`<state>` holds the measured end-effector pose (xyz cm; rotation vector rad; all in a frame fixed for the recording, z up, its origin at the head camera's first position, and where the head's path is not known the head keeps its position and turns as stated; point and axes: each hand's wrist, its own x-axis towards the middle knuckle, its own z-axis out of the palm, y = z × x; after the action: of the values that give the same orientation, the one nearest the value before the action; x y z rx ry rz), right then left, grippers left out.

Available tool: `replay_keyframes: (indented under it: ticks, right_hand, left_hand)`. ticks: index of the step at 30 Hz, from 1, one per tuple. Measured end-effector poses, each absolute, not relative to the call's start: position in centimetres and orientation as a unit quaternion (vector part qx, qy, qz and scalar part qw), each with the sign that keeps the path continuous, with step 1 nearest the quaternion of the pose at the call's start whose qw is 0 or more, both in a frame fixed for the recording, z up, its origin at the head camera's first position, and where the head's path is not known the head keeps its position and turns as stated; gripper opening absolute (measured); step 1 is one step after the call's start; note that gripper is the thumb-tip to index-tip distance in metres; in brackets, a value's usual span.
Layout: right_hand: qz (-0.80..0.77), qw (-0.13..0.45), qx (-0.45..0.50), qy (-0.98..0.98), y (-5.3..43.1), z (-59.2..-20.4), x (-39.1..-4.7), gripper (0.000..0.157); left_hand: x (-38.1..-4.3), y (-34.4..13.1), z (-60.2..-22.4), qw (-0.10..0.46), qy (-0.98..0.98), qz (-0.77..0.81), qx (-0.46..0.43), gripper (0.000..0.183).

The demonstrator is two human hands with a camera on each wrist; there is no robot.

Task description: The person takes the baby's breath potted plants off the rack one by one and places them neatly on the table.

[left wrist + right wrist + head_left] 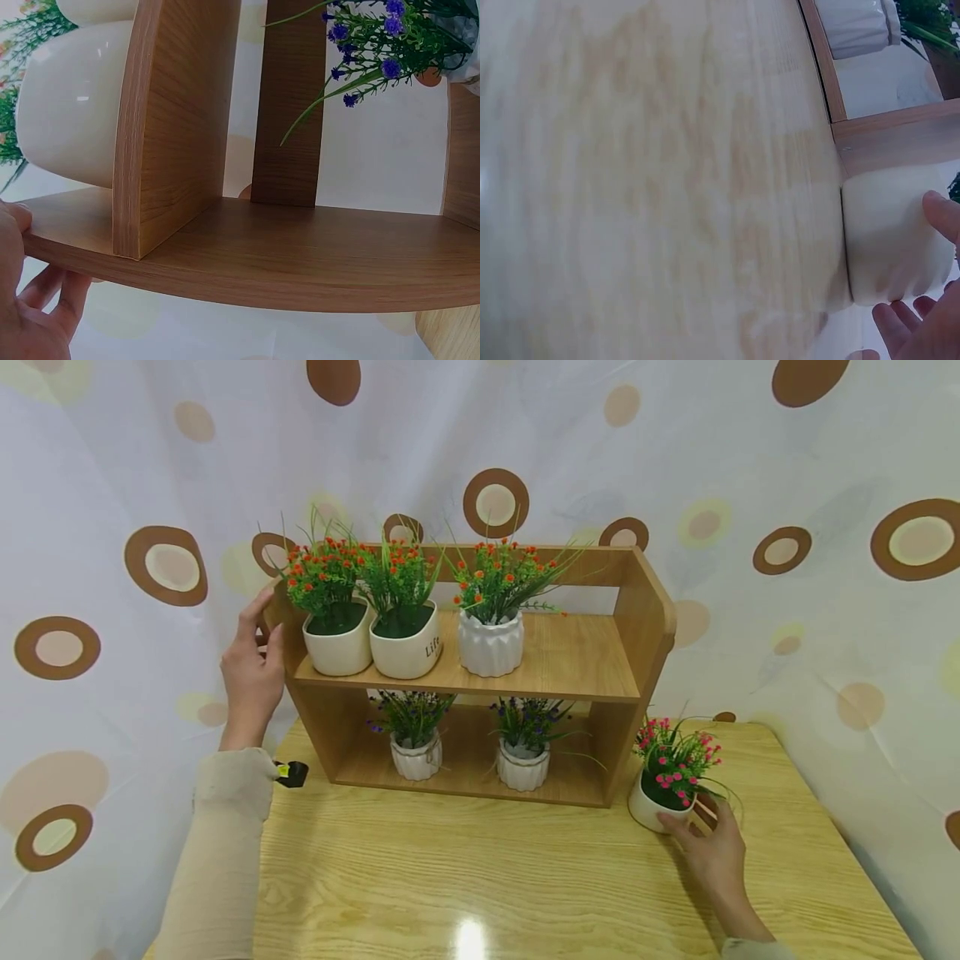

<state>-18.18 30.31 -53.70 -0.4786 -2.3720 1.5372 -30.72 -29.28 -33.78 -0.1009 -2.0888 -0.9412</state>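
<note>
A two-tier wooden shelf (570,647) stands on the table against the patterned cloth. My left hand (252,672) grips the upper part of its left side panel (315,259), thumb on one face and fingers on the other. Just right of the shelf, a white pot with pink flowers (654,806) sits on the table. My right hand (708,852) holds this pot at its right side, thumb at the front and fingers round the far side. In the right wrist view the white pot (892,236) appears close beside the shelf's side panel.
On the top tier are two white pots with orange flowers (337,652) (405,652) at the left and a ribbed white pot (491,647) in the middle. Two small pots with purple flowers (417,758) (523,768) stand below. The wooden table (450,868) spreads out in front.
</note>
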Motion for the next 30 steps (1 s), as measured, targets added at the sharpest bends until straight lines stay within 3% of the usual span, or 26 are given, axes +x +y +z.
replay_keyframes:
  ticks: [6, 12, 18, 25, 30]
  right_hand:
    - [0.524, 0.163, -0.161, -0.821, 30.6, -51.6, -17.4, 0.086]
    - [0.520, 0.300, -0.132, -0.789, 30.3, -47.4, -17.0, 0.080]
    - [0.519, 0.408, 0.021, -0.751, 27.3, -42.5, -17.4, 0.075]
    - [0.504, 0.398, 0.170, -0.748, 21.6, -38.2, -19.1, 0.073]
    - [0.511, 0.333, 0.203, -0.766, 17.6, -36.6, -21.6, 0.071]
  left_hand:
    - [-30.7, -29.2, -33.8, 0.410, -0.832, -0.372, -0.040, 0.049]
    - [-30.7, -29.1, -33.6, 0.414, -0.829, -0.373, -0.040, 0.049]
    - [-30.6, -29.1, -33.7, 0.413, -0.829, -0.376, -0.036, 0.048]
    - [-30.6, -28.9, -33.9, 0.411, -0.827, -0.381, -0.033, 0.048]
    - [-30.8, -29.1, -33.7, 0.413, -0.825, -0.384, -0.035, 0.048]
